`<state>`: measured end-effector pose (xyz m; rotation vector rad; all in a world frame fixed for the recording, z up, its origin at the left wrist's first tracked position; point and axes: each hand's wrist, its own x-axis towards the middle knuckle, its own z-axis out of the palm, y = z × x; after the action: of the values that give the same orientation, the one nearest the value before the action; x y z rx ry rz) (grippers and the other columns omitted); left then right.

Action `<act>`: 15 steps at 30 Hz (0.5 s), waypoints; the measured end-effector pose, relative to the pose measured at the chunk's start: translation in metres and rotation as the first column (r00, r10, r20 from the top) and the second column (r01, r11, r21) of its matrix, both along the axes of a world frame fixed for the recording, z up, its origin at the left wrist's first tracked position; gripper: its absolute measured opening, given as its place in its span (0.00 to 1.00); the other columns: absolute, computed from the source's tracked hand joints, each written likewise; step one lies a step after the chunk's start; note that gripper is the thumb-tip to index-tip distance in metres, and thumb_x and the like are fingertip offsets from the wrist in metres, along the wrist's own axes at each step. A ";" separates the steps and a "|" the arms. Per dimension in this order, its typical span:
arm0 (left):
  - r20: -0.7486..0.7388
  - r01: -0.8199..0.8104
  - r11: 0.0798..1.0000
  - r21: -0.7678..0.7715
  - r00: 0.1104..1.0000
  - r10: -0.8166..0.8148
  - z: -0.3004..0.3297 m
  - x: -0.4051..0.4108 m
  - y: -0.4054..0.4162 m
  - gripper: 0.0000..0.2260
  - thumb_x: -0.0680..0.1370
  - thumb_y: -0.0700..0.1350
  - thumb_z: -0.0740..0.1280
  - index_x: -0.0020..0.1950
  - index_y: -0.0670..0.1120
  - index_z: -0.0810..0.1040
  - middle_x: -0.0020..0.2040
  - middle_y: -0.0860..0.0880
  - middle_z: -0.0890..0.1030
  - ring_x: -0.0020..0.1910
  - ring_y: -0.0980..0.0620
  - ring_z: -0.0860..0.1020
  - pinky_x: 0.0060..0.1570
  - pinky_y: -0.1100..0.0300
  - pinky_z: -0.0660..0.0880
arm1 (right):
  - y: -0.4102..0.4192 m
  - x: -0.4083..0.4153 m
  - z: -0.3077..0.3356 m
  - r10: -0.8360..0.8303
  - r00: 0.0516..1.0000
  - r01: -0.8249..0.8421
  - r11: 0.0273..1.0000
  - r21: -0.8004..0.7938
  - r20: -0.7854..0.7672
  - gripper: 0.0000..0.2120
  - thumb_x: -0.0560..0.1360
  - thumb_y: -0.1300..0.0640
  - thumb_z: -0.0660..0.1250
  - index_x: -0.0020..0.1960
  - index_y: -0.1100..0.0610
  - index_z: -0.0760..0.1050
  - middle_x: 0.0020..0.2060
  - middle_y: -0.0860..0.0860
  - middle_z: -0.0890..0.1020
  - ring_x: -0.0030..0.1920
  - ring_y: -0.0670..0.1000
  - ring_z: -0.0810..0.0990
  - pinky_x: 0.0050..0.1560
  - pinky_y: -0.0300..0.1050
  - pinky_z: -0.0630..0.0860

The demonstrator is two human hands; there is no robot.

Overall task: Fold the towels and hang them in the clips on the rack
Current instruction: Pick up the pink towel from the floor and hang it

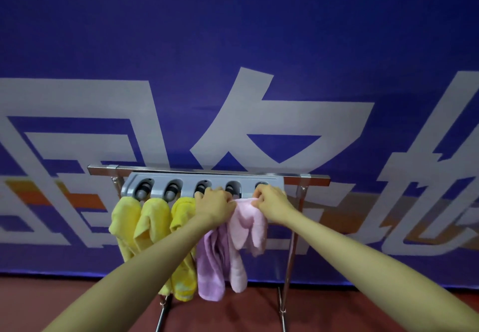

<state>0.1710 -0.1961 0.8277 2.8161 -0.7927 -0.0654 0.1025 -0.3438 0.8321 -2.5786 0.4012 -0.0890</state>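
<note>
Pink terry is bunching between both hands just under the grey clip bar (207,179), which is hanging from the steel rack (315,179). The left hand (213,203) is pinching the top edge of the pink towel (247,224) below the fourth clip (232,187), fingers curled into the cloth. The right hand (269,198) is gripping the same edge closer to the fifth clip (261,185), knuckles touching the bar's lower lip. Three yellow towels (153,217) are already hanging from the first three clips, and a lilac towel (211,259) is drooping behind the left forearm; whether it is seated in the fourth clip is hidden by the hand.

The step in hand appears to be feeding the pink towel's gathered top into the last free clip, the fifth. To do it well, the person should be keeping the folded edge tight and narrow, so one thick wad meets the roller rather than loose layers. Pushing upward and slightly back into the slot, then tugging down lightly, should be letting the roller bite. The left hand is probably best kept taut on the edge to stop the fold from spreading toward the lilac towel. One risk is catching only the outer layer, leaving the towel to slip free once both hands are letting go.
</note>
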 end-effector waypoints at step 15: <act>0.252 0.006 0.995 0.103 0.967 -0.032 -0.035 -0.006 -0.012 0.17 0.80 0.54 0.55 0.54 0.49 0.80 0.56 0.53 0.78 0.58 0.45 0.67 0.49 0.51 0.60 | 0.005 0.000 -0.037 0.003 0.993 0.029 0.966 -0.257 0.122 0.06 0.78 0.58 0.58 0.52 0.54 0.73 0.48 0.53 0.78 0.54 0.55 0.71 0.49 0.47 0.56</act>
<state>0.1653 -0.2084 0.7922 2.9519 -0.8931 0.2643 0.1026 -0.3391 0.7947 -2.8079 0.3825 -0.3211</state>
